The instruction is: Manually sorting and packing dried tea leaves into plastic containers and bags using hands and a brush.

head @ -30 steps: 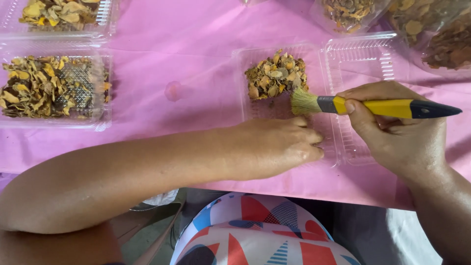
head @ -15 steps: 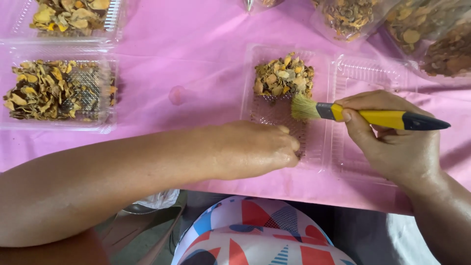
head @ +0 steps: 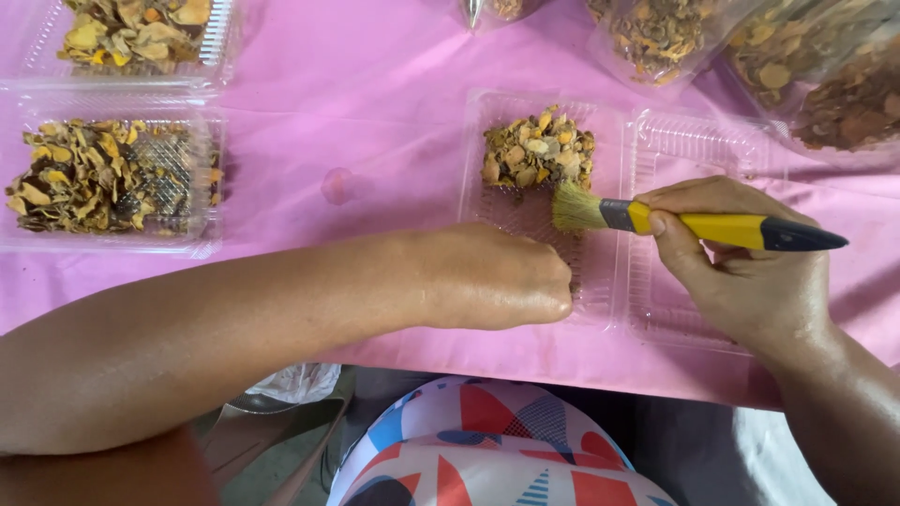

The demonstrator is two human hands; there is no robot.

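Right hand (head: 741, 272) grips paintbrush (head: 694, 223) by its yellow handle; bristles rest in the open clear tray (head: 600, 281), just below a heap of dried chips (head: 539, 150) at the tray's far end. Left hand (head: 492, 278) curled closed, fingertips on the tray's near edge, just left of the bristles; whether it holds anything, cannot tell. Worktop covered in pink cloth (head: 356, 103). Left side: two clear trays (head: 112, 178) of yellow-brown dried slices. Top right: plastic bags (head: 806, 66) of similar material.
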